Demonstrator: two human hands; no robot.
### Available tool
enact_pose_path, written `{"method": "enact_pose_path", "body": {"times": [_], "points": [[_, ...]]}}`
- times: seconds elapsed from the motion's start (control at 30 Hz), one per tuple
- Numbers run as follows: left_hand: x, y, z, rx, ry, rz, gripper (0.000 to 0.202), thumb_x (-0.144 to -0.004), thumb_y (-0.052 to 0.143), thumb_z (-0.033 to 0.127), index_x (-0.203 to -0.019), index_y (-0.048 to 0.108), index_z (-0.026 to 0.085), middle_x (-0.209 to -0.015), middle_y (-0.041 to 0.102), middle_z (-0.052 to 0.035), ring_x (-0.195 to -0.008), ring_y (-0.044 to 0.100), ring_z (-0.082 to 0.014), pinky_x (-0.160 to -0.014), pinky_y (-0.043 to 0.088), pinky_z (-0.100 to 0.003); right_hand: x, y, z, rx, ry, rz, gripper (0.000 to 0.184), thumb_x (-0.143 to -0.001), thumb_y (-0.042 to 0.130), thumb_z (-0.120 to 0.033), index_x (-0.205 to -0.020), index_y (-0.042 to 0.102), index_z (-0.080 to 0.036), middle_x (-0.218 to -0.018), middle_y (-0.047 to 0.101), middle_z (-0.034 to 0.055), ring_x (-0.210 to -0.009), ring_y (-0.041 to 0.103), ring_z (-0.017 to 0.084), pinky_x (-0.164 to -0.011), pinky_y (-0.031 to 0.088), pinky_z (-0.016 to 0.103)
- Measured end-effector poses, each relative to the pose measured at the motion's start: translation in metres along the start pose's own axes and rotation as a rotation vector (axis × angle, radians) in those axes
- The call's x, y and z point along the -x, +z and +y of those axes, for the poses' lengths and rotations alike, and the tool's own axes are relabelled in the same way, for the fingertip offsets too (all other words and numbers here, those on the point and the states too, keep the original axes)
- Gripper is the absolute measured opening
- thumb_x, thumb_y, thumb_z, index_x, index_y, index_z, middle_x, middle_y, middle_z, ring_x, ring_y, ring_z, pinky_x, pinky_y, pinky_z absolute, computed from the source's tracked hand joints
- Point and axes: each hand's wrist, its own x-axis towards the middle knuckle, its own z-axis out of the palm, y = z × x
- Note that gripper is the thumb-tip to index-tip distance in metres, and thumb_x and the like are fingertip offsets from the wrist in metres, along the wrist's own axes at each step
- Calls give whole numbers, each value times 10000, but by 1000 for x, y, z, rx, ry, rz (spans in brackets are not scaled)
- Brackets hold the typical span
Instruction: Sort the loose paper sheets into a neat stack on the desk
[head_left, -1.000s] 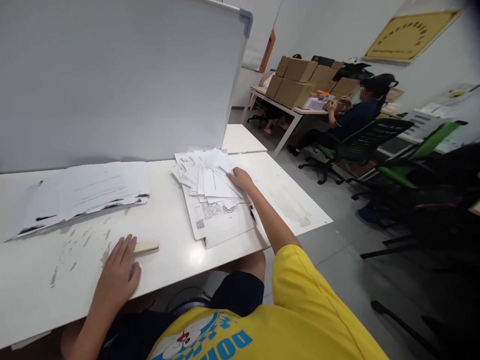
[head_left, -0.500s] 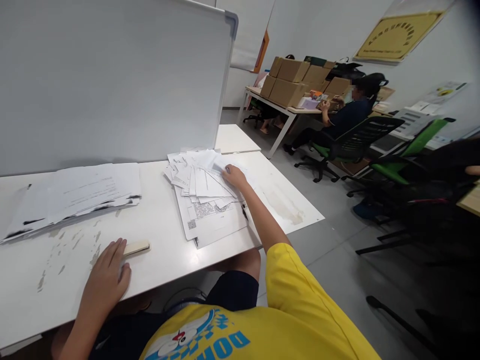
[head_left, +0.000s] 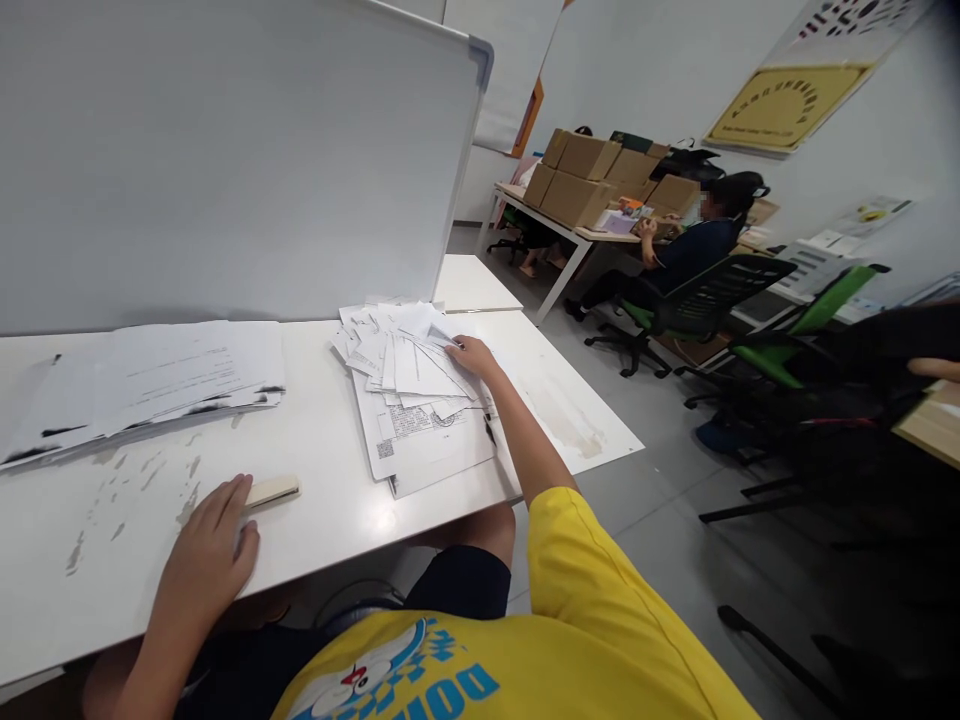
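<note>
while papers [head_left: 420, 365] fan to its left, the right hand [head_left: 472, 356] touches them — half-curled, grip unclear.

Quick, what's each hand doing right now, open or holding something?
Left hand: open, palm down, beside a cream-coloured bar.
Right hand: at the edge of the loose papers; whether it grips one cannot be told.

From my end I see pale walls [head_left: 652, 60], grey tiled flr [head_left: 656, 500], big whiteboard [head_left: 225, 170] on L, yellow sign [head_left: 787, 108] upper R, blk/green chairs [head_left: 731, 292] nr far desk [head_left: 596, 236].
</note>
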Motion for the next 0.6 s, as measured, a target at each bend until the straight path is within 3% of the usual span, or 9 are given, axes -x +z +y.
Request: {"method": "enact_pose_path", "body": {"times": [0.1,0.23,0.37,0.43,0.47,0.53,0.6], "points": [[0,1,1,-9,7,11,628,-921,420,274,-1531,320,163,-1345,579,-176,-1214,576,-342,-1075,438,-482,3,-3,-2,35,20,24,397,-1018,364,-351,-1242,607,-129,-1210,696,173,-1101,644,282,-888,483,335],[-1,1,-1,18,0,40,633,-917,434,257,-1535,322,181,-1391,569,-165,-1287,545,-348,-1108,423,-507,13,-11,-5,81,24,43,469,-976,382,-187,-1428,445,-81,-1226,678,222,-1112,643,315,-909,485,377],[9,-7,5,75,2,110,626,-879,525,225,-1495,413,202,-1475,520,-150,-1452,371,-370,-1179,349,-557,43,-20,-13,97,-23,28,592,-914,383,-87,-1505,385,-130,-1246,689,178,-1121,653,308,-937,501,396],[16,-10,25,191,-46,118,527,-865,575,226,-1391,550,250,-1377,618,-112,-1394,464,-346,-1171,378,-535,74,-16,-22,60,-85,72,579,-917,353,-88,-1479,449,-186,-1319,666,132,-1181,638,288,-993,498,414],[17,-10,40,303,-110,97,464,-874,583,247,-1337,599,273,-1309,666,-92,-1323,545,-323,-1145,420,-510,95,-11,-29,11,-145,119,570,-916,346,-92,-1455,492,-210,-1352,652,107,-1215,626,277,-1025,492,426],[13,-7,76,657,-379,51,403,-932,521,356,-1314,619,270,-1230,705,-96,-1161,661,-288,-1040,521,-468,144,7,-47,-136,-321,187,558,-910,359,-108,-1409,560,-254,-1385,634,69,-1268,605,261,-1079,478,454],[1,1,112,1171,-688,-81,578,-981,352,516,-1474,456,235,-1354,632,-143,-1121,682,-298,-911,592,-465,195,32,-68,-250,-473,167,556,-908,379,-123,-1388,584,-317,-1372,644,42,-1278,605,255,-1092,479,491]]}}
